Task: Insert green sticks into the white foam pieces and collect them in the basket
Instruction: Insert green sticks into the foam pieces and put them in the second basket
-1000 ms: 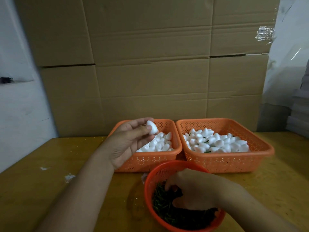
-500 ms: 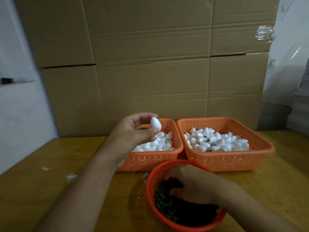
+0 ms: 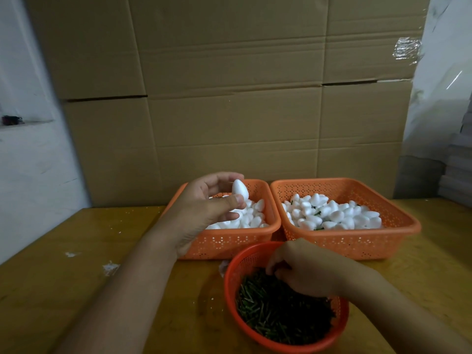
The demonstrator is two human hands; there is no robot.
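Observation:
My left hand (image 3: 207,210) pinches a white egg-shaped foam piece (image 3: 240,189) between thumb and fingers, held above the left orange basket (image 3: 229,242) of plain foam pieces. My right hand (image 3: 304,268) is down in the round orange bowl (image 3: 231,279), fingers curled into the pile of green sticks (image 3: 270,312). Whether it holds a stick is hidden. The right orange basket (image 3: 352,241) holds several white foam pieces, a few with green sticks showing.
The baskets stand on a yellow wooden table (image 3: 76,277) with white crumbs at the left. Large cardboard boxes (image 3: 229,98) form a wall right behind the baskets. A white wall is at the left, stacked material at the far right.
My left hand has lifted the foam piece a little higher and turned it upright. My right hand has shifted slightly within the stick bowl.

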